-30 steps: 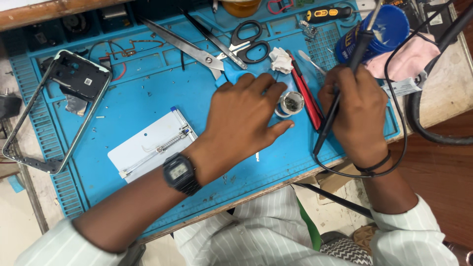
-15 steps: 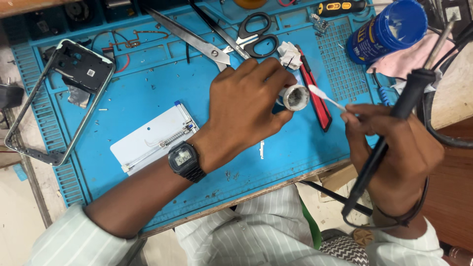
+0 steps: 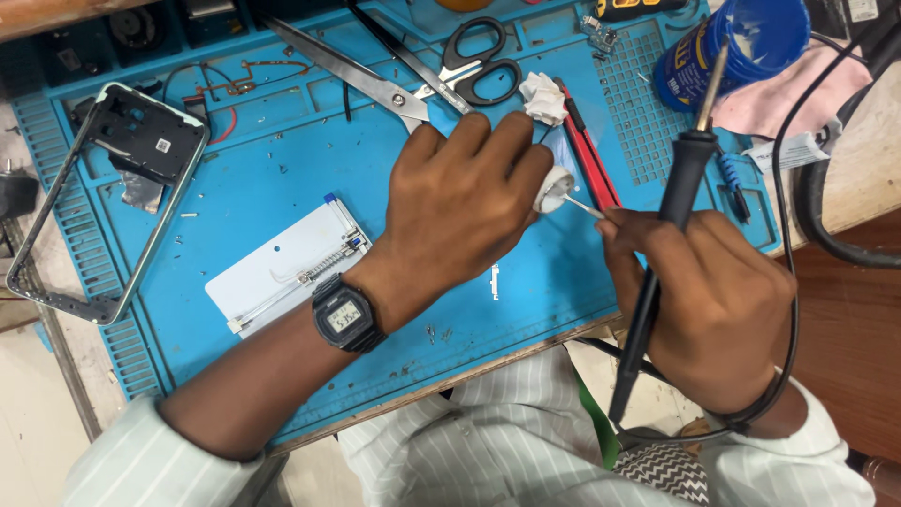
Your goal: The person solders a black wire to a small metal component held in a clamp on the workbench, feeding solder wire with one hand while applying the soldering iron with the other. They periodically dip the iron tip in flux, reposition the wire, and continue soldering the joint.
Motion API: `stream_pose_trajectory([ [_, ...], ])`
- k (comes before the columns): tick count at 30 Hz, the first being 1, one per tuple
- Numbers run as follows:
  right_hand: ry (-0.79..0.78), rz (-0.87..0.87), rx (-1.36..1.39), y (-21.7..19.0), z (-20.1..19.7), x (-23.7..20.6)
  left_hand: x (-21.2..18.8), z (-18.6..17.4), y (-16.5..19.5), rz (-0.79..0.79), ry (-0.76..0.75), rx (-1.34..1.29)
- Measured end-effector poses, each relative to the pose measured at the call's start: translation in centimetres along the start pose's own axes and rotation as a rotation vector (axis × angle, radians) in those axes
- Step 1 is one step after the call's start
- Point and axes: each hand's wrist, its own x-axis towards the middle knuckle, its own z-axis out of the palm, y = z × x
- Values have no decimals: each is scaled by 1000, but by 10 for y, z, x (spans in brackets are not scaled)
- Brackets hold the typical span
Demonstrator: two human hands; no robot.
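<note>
My left hand, with a black digital watch on its wrist, pinches a small white spool over the blue work mat. My right hand grips a black soldering iron, metal tip pointing up and away, cord trailing past my wrist. That hand's fingertips also pinch a thin pale strand running out of the spool. The two hands almost touch at the spool.
Scissors, a long metal blade, a red-handled tool and a crumpled tissue lie behind the hands. A phone frame sits far left, a white plate near my forearm. Blue can, pink cloth, thick black cable at right.
My right hand has drawn back toward the table's front edge and swung the iron's tip upward. The left hand took up the spool, and a strand now runs from it.
</note>
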Motion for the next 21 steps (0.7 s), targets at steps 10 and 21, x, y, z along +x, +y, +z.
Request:
stream_pose_trajectory([
  [10,61,75,121,-5,11,3,-3,0,2,-8,-33,-42],
  [21,17,51,51,0,5,-1,-3,1,-1,-92,-103,-188],
])
